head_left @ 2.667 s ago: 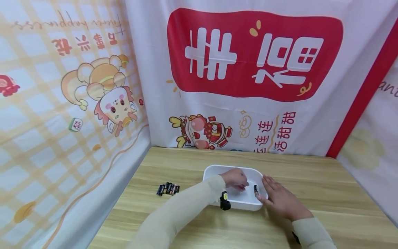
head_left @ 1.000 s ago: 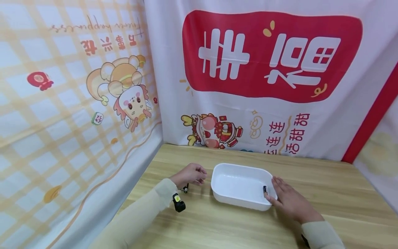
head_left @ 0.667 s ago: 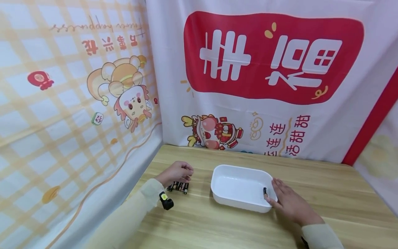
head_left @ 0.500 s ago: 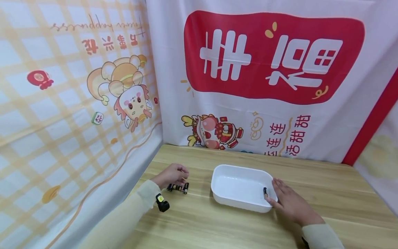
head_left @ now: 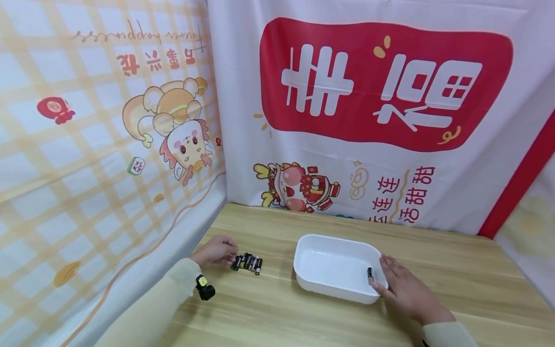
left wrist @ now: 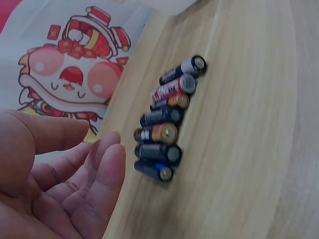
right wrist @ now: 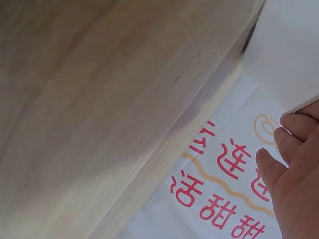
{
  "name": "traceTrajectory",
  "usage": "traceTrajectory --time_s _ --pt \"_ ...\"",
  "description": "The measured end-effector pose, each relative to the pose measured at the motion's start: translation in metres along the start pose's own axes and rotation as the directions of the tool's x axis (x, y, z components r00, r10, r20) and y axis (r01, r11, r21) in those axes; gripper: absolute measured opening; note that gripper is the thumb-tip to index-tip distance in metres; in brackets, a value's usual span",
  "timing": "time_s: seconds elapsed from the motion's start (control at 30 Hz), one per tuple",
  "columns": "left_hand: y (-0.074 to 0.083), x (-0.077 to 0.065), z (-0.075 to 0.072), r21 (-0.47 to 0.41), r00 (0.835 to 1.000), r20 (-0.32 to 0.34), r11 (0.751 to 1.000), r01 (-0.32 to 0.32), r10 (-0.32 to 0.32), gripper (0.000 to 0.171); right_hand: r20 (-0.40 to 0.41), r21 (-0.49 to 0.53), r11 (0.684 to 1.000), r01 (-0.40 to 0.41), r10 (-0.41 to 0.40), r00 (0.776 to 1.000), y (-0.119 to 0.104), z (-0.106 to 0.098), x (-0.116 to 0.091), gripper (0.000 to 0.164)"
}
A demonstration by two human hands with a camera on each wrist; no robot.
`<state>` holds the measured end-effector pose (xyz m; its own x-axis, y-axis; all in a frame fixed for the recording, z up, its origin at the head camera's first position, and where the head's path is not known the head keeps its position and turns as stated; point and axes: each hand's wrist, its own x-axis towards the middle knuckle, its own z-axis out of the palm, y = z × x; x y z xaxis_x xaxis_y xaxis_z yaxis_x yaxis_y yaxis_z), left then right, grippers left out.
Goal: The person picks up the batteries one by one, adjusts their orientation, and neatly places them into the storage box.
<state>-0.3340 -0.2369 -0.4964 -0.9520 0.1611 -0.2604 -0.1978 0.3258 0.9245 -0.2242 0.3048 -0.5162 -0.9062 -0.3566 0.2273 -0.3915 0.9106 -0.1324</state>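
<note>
Batteries (left wrist: 158, 117) lie beside the left hand (head_left: 216, 249) and the right hand (head_left: 406, 292) touches the tray (head_left: 331, 269), each grip spread.

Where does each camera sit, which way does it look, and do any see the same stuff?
Head: worn on the head, facing forward and down at the table, white tub and batteries; left hand, right hand and both sleeves show.
Left wrist: worn on that wrist, facing the batteries, with the back cloth beyond; only the left hand shows.
Right wrist: worn on that wrist, facing the tub's side, the table and the cloth's red writing; only part of the right hand shows.
Shared: head and left wrist both see the batteries and left hand.
</note>
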Motion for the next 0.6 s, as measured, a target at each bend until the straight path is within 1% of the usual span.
traceTrajectory --time_s 0.1,0.17,0.23,0.4,0.6 --pt "-0.006 0.0 -0.006 -0.013 1.0 0.001 1.0 0.011 -0.011 0.026 0.013 0.003 1.0 -0.01 0.01 1.0 -0.001 -0.001 0.001 0.08" --pt "-0.009 -0.001 -0.007 -0.016 1.0 0.007 1.0 0.018 -0.018 0.029 0.019 0.005 1.0 -0.015 0.015 1.0 -0.002 -0.002 -0.001 0.08" --pt "-0.011 0.0 -0.008 -0.001 1.0 0.001 1.0 0.023 -0.023 0.03 0.02 0.004 1.0 -0.018 0.018 1.0 -0.002 -0.003 -0.001 0.08" --pt "-0.014 0.002 -0.01 0.032 0.998 -0.04 0.998 0.052 -0.05 0.03 0.017 -0.009 1.0 -0.013 0.013 1.0 -0.002 -0.003 0.0 0.081" --pt "-0.02 0.007 -0.009 0.069 0.997 -0.051 0.996 0.064 -0.061 0.028 0.024 -0.006 1.0 -0.016 0.016 1.0 0.0 -0.002 0.001 0.081"
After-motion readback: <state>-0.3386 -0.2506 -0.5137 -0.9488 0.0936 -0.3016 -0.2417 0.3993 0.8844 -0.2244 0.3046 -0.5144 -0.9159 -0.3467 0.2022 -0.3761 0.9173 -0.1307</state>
